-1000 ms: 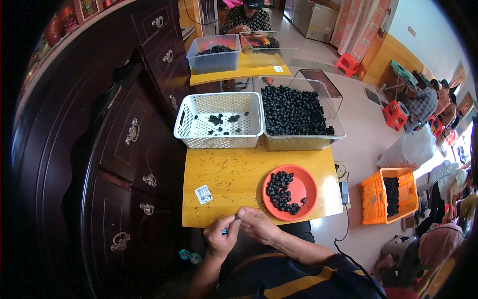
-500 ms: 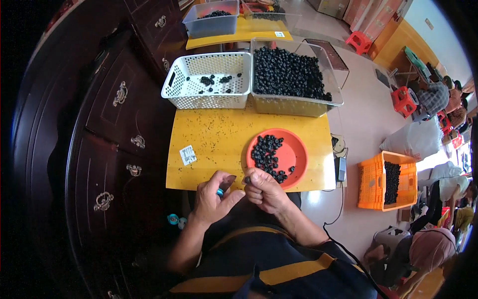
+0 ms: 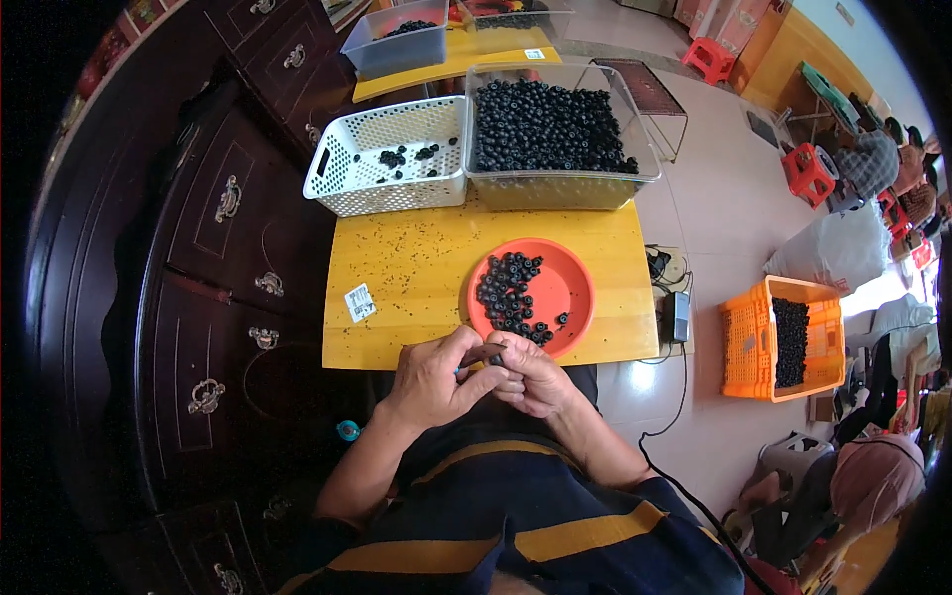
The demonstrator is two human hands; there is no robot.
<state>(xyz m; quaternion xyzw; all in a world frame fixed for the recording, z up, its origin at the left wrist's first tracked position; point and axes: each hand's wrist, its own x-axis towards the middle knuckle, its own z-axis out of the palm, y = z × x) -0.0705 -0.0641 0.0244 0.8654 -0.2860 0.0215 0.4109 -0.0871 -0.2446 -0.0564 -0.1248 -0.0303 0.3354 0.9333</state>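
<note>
My left hand [image 3: 431, 382] holds a small dark flat blade [image 3: 483, 353] between thumb and fingers, with a bit of blue showing at a finger. Against the blade, my right hand [image 3: 535, 377] pinches a small round black part [image 3: 498, 360], mostly hidden by the fingertips. Both hands meet just off the near edge of the yellow table [image 3: 397, 288]. Right beyond them lies an orange-red plate [image 3: 572, 293], with many small black ring-like parts [image 3: 504, 288] heaped mainly along its left and lower sides.
Behind the plate stand a white perforated basket [image 3: 392, 200] with a few black parts and a clear bin [image 3: 555, 191] full of them. A white label [image 3: 360, 302] and dark crumbs lie on the table. An orange crate [image 3: 749, 347] stands right; dark cabinets [image 3: 198, 297] line the left.
My left hand has moved right and closed in, bringing the blade up against the black part in my right hand. The view has shifted slightly.
</note>
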